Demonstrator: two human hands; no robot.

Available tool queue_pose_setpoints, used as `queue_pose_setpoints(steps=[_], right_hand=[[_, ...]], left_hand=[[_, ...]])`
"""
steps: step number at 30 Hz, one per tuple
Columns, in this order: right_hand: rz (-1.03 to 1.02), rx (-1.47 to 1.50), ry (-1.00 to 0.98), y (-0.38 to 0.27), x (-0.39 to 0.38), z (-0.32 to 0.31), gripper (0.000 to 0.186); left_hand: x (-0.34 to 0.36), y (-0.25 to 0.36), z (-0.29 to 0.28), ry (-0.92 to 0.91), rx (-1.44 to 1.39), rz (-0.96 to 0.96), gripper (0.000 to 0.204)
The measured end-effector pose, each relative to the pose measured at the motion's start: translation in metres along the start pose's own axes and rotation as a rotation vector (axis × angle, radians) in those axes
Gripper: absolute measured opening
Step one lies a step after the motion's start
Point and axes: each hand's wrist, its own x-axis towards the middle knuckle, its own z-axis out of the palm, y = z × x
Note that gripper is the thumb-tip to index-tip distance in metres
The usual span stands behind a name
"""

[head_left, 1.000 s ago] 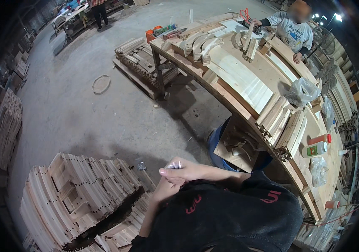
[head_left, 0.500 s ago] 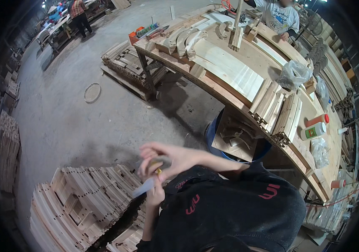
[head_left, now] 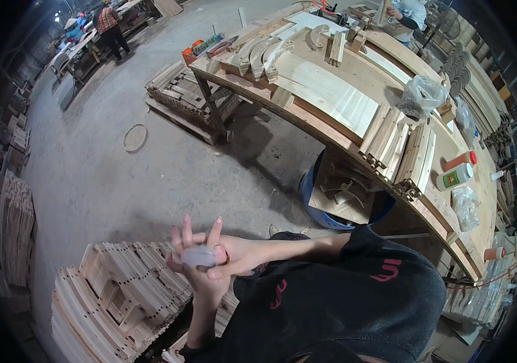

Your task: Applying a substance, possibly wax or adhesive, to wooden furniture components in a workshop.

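Note:
My left hand (head_left: pixel 202 283) is raised in front of my body above the stacked wood, its fingers spread and pointing away from me. My right hand (head_left: pixel 243 255) comes across from the right and meets it, thumb and fingers closed near the left palm. A blurred, pale greyish strip (head_left: pixel 199 256) lies across the left hand's fingers, at the right hand's fingertips. Its exact kind cannot be made out. A small yellowish edge (head_left: pixel 229 258) shows at the right hand. The right fingers partly hide the left palm.
Below left stand stacked slotted wooden frames (head_left: pixel 119 296). The workbench (head_left: pixel 331 136) to the right bears wooden bars (head_left: pixel 412 160), curved pieces (head_left: pixel 264 57), bottles (head_left: pixel 454 178) and plastic bags (head_left: pixel 425 97). A blue drum (head_left: pixel 310 206) holds offcuts. Another person (head_left: pixel 406 18) stands across the bench.
My hands have shifted slightly down and left. The left fingers have spread out, and the pale strip now lies across them. The person across the bench has moved, and an upright wooden piece has left the bench.

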Motion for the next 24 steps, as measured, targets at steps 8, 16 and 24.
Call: queue_pose_setpoints(steps=[8,16,24], right_hand=[[0.134,-0.078,-0.097,0.011,-0.004,-0.006,0.031],[0.415,0.118,-0.136,-0.017,-0.004,-0.020,0.027],[0.216,-0.238,0.019,-0.017,-0.008,-0.003,0.032]], left_hand=[[0.004,0.004,-0.001,-0.082,-1.140,-0.508,0.048],[0.004,-0.006,0.005,-0.212,-0.363,-0.012,0.048],[0.013,-0.007,0.000,-0.097,-0.201,-0.030,0.049]])
